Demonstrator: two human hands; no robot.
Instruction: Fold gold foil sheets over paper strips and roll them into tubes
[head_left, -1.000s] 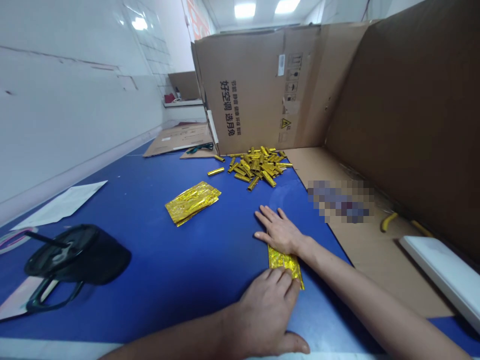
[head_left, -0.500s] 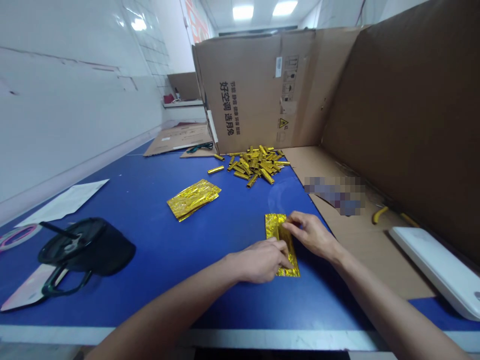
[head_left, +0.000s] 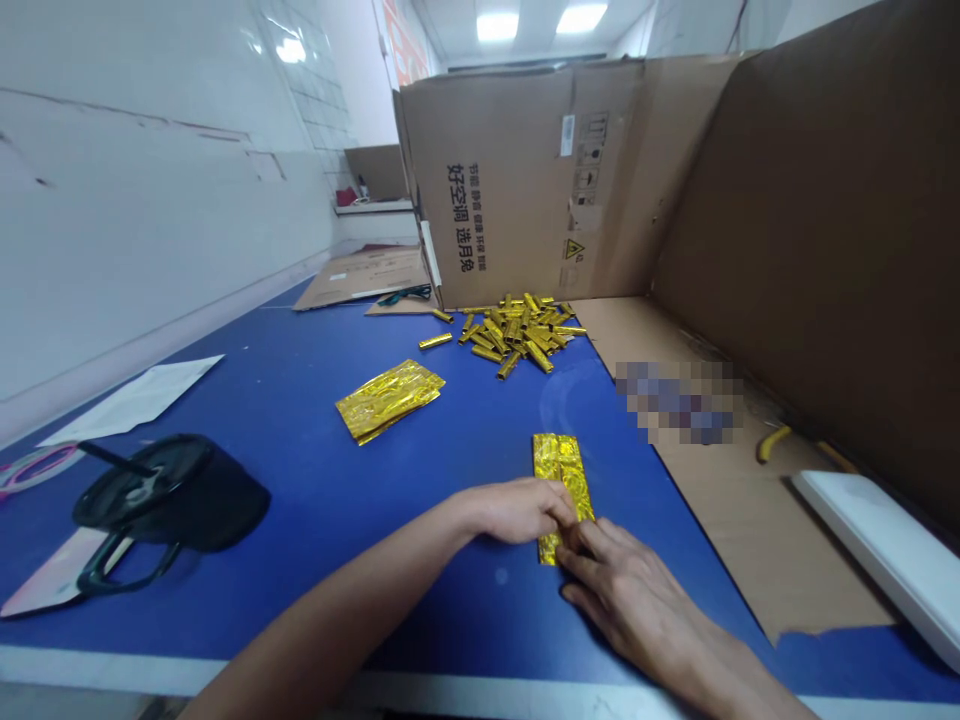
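Pinching a folded gold foil strip (head_left: 559,460) flat against the blue table (head_left: 300,480) between left hand (head_left: 517,510) and right hand (head_left: 630,590), fingers (head_left: 589,545) closed firmly on the foil's lower end.

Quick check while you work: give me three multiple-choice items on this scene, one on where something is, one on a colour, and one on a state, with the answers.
1. Where is the pile of gold foil tubes?
A) On the white paper sheet
B) At the foot of the cardboard box
C) Under a hand

2. What colour is the table top?
A) Red
B) White
C) Blue

3. What state is the gold foil strip in?
A) Lying on the table
B) Held up in the air
C) Inside the box

1: B, the tubes heap against the box's base.
2: C, blue shows all around the foil.
3: A, the left hand and right hand meet it on the table.
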